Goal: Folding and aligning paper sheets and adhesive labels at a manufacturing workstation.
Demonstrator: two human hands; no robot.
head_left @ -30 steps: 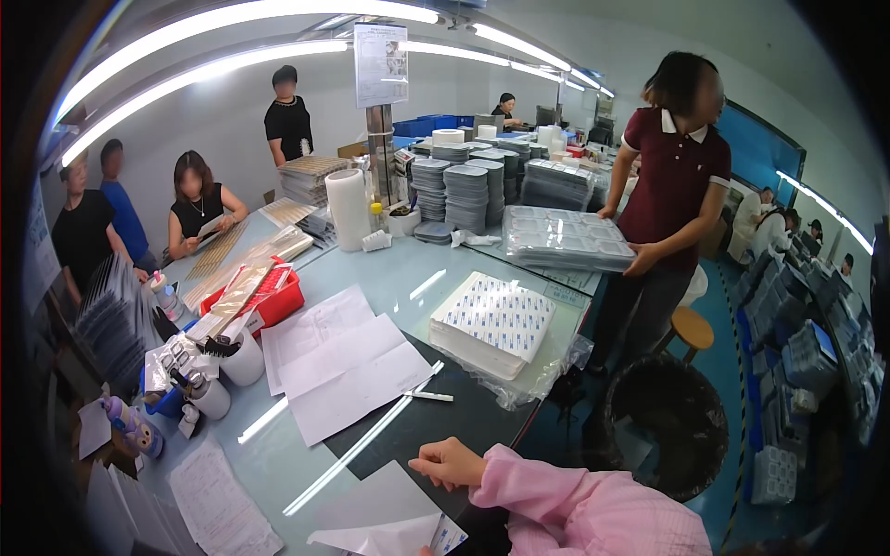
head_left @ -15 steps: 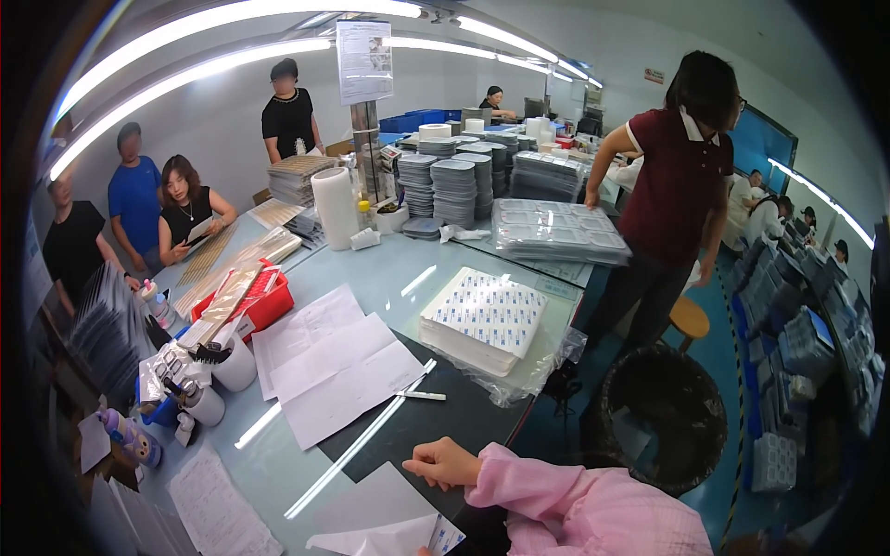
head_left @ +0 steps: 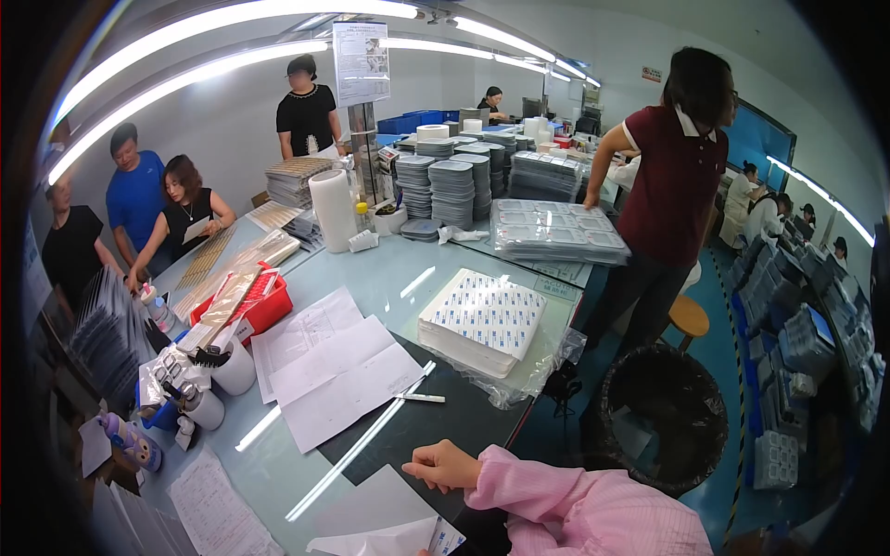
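My right hand (head_left: 443, 465), in a pink sleeve, is over the dark mat (head_left: 366, 440) near the table's front edge. Its fingers are curled in; whatever they may hold is hidden. Just left of it lies a pale sheet (head_left: 385, 499), with a folded white flap (head_left: 375, 541) and a blue-printed corner (head_left: 449, 537) below. Only a fingertip, apparently of my left hand (head_left: 423, 553), shows beside the flap at the lower edge, so its grip is hidden. Beyond, a stack of blue-printed white sheets (head_left: 484, 315) sits on clear plastic wrap. A white pen (head_left: 422, 398) lies nearer.
Unfolded papers (head_left: 343, 375) cover the table's middle. At left are a red bin (head_left: 269, 301), white cups of tools (head_left: 204, 408) and a purple bottle (head_left: 130, 440). A lined trash bin (head_left: 663, 422) stands right, near a person (head_left: 672, 167) touching stacked trays (head_left: 556, 232). Others work behind.
My right hand and the sheet have hardly moved. At the far left, the person in blue leans forward and the seated person reaches an arm toward the table's left side.
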